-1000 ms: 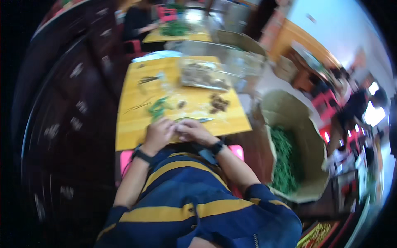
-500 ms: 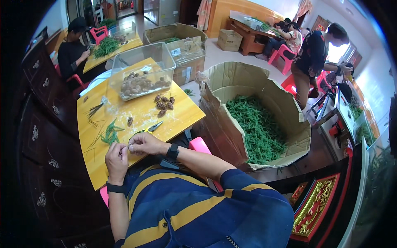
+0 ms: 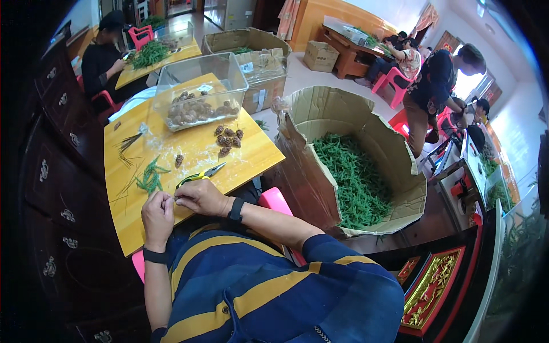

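My left hand (image 3: pixel 157 218) is closed at the near edge of the yellow table (image 3: pixel 123 200). A green artificial pine sprig (image 3: pixel 150 176) sticks out beyond its fingers, its stem end hidden by them. My right hand (image 3: pixel 200 198) pinches close beside the left fingertips; whatever lies between its fingers is too small to make out. Just past the right knuckles lie pliers (image 3: pixel 201 173) with yellow-and-black handles. A single brown pine cone (image 3: pixel 179 160) rests beyond the sprig, and a cluster of several cones (image 3: pixel 229 139) sits farther right.
A clear plastic bin (image 3: pixel 200 103) of cones stands at the table's far side, beside thin wire stems (image 3: pixel 130 143). Right of the table, a large cardboard box (image 3: pixel 303 166) holds green sprigs (image 3: pixel 354 183). Dark drawers (image 3: pixel 57 171) line the left. Other people sit or stand farther off.
The view has shifted slightly. Both hands stay together at the table edge, fingers still closed. At the far right, the standing person's arms have moved.
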The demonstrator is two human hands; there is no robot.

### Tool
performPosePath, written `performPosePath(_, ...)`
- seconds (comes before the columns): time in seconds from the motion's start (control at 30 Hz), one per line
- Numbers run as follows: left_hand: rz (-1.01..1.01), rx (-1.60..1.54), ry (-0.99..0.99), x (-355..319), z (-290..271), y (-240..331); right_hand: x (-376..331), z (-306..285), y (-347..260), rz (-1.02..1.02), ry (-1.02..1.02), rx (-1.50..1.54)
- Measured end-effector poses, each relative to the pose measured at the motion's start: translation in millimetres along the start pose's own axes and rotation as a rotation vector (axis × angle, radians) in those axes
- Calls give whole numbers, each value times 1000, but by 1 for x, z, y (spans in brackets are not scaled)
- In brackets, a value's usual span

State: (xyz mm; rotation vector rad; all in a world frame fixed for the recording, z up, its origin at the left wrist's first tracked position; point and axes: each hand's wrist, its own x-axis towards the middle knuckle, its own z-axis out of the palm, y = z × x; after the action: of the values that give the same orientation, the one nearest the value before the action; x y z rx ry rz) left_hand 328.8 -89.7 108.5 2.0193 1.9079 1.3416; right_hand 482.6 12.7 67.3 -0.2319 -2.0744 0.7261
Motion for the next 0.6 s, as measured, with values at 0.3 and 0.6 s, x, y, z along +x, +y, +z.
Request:
performPosePath(0.3, -226, -130, -126, -7, -11, -19, -3, 11, 2, -52, -33, -31)
performPosePath(0.6, -561, -673, -56, 10, -15, -26, 5, -33, 33, 620, 74, 830)
